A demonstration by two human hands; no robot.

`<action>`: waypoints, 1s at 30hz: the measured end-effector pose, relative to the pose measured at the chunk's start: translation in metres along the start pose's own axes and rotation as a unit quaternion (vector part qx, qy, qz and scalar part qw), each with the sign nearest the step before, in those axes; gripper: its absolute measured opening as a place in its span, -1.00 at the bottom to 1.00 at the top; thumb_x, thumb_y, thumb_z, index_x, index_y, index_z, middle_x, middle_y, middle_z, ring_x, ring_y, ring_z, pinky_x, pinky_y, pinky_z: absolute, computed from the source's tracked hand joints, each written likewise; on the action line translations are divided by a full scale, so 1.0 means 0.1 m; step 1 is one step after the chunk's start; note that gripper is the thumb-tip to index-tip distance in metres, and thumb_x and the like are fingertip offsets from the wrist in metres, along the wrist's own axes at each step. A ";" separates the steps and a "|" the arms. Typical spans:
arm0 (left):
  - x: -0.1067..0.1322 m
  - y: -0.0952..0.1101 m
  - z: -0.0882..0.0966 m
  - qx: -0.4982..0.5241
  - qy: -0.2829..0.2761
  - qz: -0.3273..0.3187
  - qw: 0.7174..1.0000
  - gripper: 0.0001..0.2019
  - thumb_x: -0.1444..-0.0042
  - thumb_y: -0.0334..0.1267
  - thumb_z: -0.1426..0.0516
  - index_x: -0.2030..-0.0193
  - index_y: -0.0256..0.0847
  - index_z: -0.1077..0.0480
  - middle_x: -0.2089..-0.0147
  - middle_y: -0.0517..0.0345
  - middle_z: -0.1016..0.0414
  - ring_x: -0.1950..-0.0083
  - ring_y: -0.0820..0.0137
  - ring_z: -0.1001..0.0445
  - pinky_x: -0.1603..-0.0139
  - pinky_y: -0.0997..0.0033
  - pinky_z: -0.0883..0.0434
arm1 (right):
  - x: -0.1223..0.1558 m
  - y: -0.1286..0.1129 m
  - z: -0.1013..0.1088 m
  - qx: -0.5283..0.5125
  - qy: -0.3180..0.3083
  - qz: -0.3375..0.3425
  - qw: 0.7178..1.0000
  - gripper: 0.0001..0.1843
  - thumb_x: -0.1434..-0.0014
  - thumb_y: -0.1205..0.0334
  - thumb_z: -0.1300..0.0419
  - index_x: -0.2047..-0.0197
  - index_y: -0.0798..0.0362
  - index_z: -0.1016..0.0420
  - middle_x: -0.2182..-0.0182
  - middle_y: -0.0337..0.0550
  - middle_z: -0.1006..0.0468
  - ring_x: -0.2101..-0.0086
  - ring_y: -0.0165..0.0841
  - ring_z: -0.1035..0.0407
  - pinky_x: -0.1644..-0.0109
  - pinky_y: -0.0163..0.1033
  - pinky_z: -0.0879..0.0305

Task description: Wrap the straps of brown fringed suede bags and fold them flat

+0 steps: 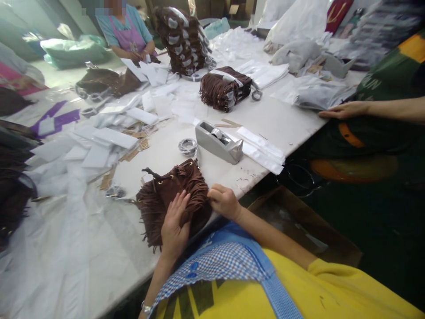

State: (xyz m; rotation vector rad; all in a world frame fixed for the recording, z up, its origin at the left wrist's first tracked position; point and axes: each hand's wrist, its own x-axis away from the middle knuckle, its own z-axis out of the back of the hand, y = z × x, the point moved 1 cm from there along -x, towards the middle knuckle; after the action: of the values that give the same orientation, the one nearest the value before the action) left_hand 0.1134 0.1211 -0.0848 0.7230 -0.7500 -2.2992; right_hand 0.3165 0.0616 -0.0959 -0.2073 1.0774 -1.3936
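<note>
A brown fringed handbag (159, 195) with gold eyelets and a dark drawstring lies at the near edge of the table. My left hand (175, 221) rests flat on its front with the fingers stretched out. At the bag's right side my right hand (224, 200) is closed, its fingertips pinched against the fringe; whether strands or something else are between them is hidden. Just beyond the bag sit a coiled grey strap (187, 147) and a grey tape dispenser (219, 142).
White strips (260, 148) lie right of the dispenser. A wrapped fringed bag (226, 86) and a tall stack of bags (182, 42) stand farther back. White pads (116, 137) are heaped left. An open cardboard box (299, 230) is below the table edge. Co-workers stand across and at right, one hand (347, 110) on plastic.
</note>
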 end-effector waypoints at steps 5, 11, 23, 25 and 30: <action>-0.01 0.05 -0.01 -0.125 -0.043 -0.060 0.989 -0.51 -0.29 -0.34 -0.01 -0.35 0.04 -0.20 -0.44 0.09 -0.11 -0.46 0.15 -0.03 -0.41 -0.14 -0.02 | 0.04 0.02 0.11 -0.016 0.008 -0.105 0.994 -0.82 -0.04 0.47 -0.08 0.30 0.02 -0.33 0.51 -0.35 -0.28 0.49 -0.44 -0.24 0.37 -0.38 -0.24; 0.01 0.07 -0.03 -0.193 -0.063 -0.086 0.975 -0.48 -0.25 -0.29 -0.07 -0.35 0.04 -0.21 -0.46 0.10 -0.06 -0.47 0.10 -0.02 -0.42 -0.14 0.01 | 0.02 0.01 0.18 0.040 -0.031 -0.046 0.998 -0.62 -0.08 0.45 -0.15 0.01 0.01 -0.41 0.13 -0.10 -0.48 0.11 -0.30 -0.42 0.03 -0.29 -0.37; -0.03 0.11 -0.04 -0.155 -0.092 0.012 0.984 -0.44 -0.30 -0.18 -0.01 -0.42 0.05 -0.04 -0.47 0.17 -0.03 -0.48 0.19 0.01 -0.44 -0.04 0.04 | -0.05 0.14 0.26 0.039 -0.078 -0.049 0.995 -0.66 -0.25 0.36 -0.14 -0.05 -0.07 -0.55 0.14 -0.17 -0.59 0.22 -0.41 -0.48 0.06 -0.37 -0.35; -0.09 0.10 -0.01 -0.109 -0.093 0.058 0.988 -0.50 -0.31 -0.13 0.01 -0.39 0.08 -0.13 -0.47 0.20 -0.05 -0.48 0.19 0.00 -0.44 -0.05 0.04 | -0.23 0.19 0.30 0.001 -0.122 -0.073 0.990 -0.65 -0.19 0.38 -0.19 -0.03 -0.03 -0.57 0.19 -0.19 -0.62 0.33 -0.43 -0.47 0.14 -0.37 -0.36; -0.24 0.04 0.09 0.050 -0.095 0.182 0.977 -0.45 -0.28 0.02 0.01 -0.36 -0.07 -0.20 -0.42 0.11 -0.16 -0.46 0.19 -0.04 -0.46 0.00 0.08 | -0.48 0.19 0.30 -0.086 -0.177 -0.116 0.973 -0.69 -0.18 0.32 -0.21 0.00 0.08 -0.58 0.27 -0.18 -0.65 0.43 -0.46 -0.44 0.27 -0.39 -0.36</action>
State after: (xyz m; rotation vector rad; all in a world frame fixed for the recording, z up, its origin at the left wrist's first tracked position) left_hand 0.1247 0.1375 -0.0688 0.3725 -1.0011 -2.0222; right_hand 0.3594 0.0934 -0.0700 -0.7021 0.8923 -1.4017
